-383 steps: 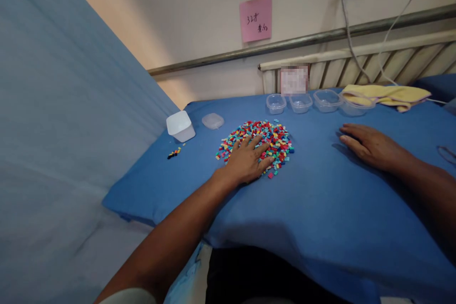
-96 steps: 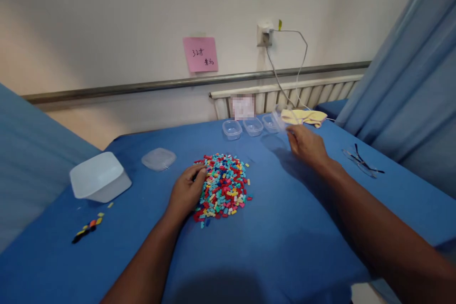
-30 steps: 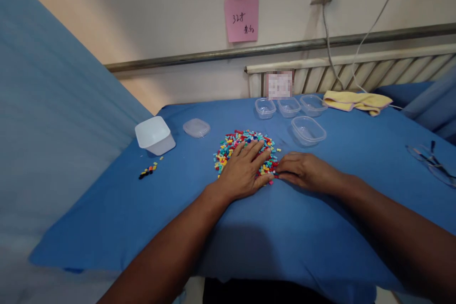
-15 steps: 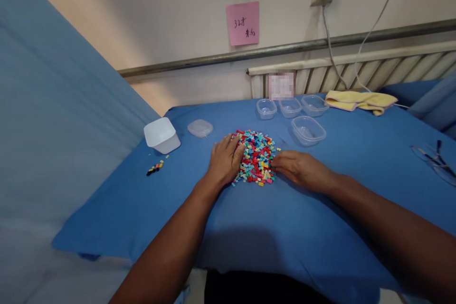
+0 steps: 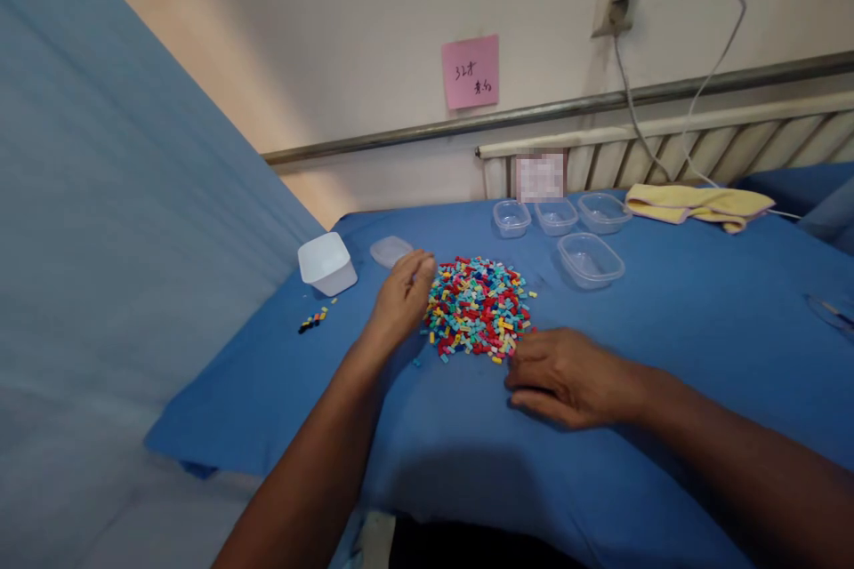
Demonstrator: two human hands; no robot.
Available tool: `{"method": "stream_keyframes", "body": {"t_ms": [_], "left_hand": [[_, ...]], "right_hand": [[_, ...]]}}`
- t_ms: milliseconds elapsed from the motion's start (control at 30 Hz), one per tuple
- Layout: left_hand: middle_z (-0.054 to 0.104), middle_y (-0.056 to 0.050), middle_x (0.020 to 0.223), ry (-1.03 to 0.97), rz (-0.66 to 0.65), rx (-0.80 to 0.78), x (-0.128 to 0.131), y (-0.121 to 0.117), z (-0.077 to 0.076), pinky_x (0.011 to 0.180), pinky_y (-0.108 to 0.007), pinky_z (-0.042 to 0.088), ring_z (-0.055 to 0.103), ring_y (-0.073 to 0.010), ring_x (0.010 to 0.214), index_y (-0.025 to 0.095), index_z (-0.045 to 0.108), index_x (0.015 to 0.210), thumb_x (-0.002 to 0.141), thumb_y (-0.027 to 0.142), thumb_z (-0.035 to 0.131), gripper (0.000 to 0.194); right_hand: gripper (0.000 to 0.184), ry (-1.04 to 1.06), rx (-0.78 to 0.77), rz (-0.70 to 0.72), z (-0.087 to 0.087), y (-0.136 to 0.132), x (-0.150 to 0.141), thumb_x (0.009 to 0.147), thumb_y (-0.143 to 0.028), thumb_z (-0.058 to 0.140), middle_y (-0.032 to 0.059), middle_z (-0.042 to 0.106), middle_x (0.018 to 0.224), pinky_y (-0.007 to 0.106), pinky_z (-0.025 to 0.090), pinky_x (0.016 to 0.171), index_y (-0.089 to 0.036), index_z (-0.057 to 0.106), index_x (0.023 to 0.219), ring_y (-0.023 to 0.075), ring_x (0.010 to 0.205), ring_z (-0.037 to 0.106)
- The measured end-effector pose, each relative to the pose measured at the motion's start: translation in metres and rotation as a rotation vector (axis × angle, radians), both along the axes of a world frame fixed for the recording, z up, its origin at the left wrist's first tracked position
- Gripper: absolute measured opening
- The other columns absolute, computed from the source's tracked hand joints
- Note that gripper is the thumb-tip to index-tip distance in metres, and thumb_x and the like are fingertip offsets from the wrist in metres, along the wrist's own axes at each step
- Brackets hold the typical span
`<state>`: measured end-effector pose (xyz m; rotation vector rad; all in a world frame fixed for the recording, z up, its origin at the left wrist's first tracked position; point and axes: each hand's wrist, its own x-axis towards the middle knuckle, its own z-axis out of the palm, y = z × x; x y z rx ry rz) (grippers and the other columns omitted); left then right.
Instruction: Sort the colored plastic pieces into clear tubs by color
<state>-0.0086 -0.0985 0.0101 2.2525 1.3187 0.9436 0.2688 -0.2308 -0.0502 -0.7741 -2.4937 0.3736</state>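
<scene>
A heap of small red, blue, yellow and teal beads lies on the blue cloth-covered table. My left hand rests on its edge at the heap's left side, fingers loosely curled against the beads. Lying palm down at the heap's near right corner is my right hand, fingers together and stretched toward the beads. An empty clear tub stands just right of the heap. Three more clear tubs line the far edge.
A white tub and a clear lid sit left of the heap, with a few loose beads near the left edge. A yellow cloth lies at the back right. A blue curtain hangs close on the left.
My left hand has slid off the top of the heap to its left side. My right hand has drawn back toward me along the heap's right edge.
</scene>
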Motion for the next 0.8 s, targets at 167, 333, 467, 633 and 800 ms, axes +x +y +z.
{"method": "stream_keyframes", "body": {"t_ms": [167, 333, 467, 633, 800], "left_hand": [[0.075, -0.014, 0.119, 0.520, -0.033, -0.243, -0.040, -0.042, 0.022, 0.089, -0.044, 0.052, 0.070, -0.0310, 0.102, 0.016, 0.070, 0.121, 0.100, 0.062, 0.064, 0.051], [0.071, -0.008, 0.106, 0.555, -0.077, -0.376, -0.040, -0.065, -0.001, 0.081, -0.038, 0.044, 0.064, -0.0259, 0.093, 0.020, 0.064, 0.106, 0.093, 0.048, 0.073, 0.032], [0.067, -0.007, 0.101, 0.444, -0.127, -0.288, -0.013, -0.057, -0.023, 0.082, -0.037, 0.043, 0.062, -0.0237, 0.094, 0.020, 0.059, 0.091, 0.096, 0.029, 0.064, 0.011], [0.066, -0.009, 0.108, 0.512, -0.159, -0.147, 0.003, -0.057, -0.018, 0.085, -0.037, 0.046, 0.063, -0.0237, 0.096, 0.020, 0.059, 0.093, 0.102, 0.026, 0.062, 0.012], [0.070, -0.005, 0.097, 0.515, -0.421, 0.082, 0.016, -0.105, -0.006, 0.075, -0.035, 0.046, 0.065, -0.0205, 0.085, 0.020, 0.064, 0.096, 0.117, 0.041, 0.050, 0.032]], "right_hand": [[0.019, 0.030, 0.055, -0.045, -0.005, 0.002, -0.006, 0.113, -0.031, 0.062, 0.0081, 0.077, 0.103, 0.035, 0.054, 0.084, -0.021, 0.077, 0.109, 0.0204, 0.094, 0.070], [0.020, 0.055, 0.041, -0.023, -0.008, 0.002, -0.009, 0.113, -0.032, 0.063, 0.0055, 0.076, 0.095, 0.035, 0.054, 0.083, -0.021, 0.076, 0.103, 0.0200, 0.087, 0.070], [0.015, 0.052, 0.045, 0.009, -0.010, 0.001, -0.012, 0.110, -0.030, 0.066, 0.0069, 0.078, 0.099, 0.037, 0.055, 0.087, -0.020, 0.076, 0.104, 0.0219, 0.093, 0.072], [0.023, 0.097, 0.093, -0.058, -0.006, 0.005, -0.006, 0.115, -0.033, 0.058, 0.0075, 0.079, 0.103, 0.036, 0.057, 0.086, -0.019, 0.076, 0.111, 0.0210, 0.092, 0.073], [0.025, 0.051, 0.147, -0.120, -0.010, 0.008, -0.003, 0.116, -0.030, 0.055, 0.0073, 0.077, 0.098, 0.033, 0.055, 0.080, -0.019, 0.075, 0.109, 0.0201, 0.087, 0.072]]}}
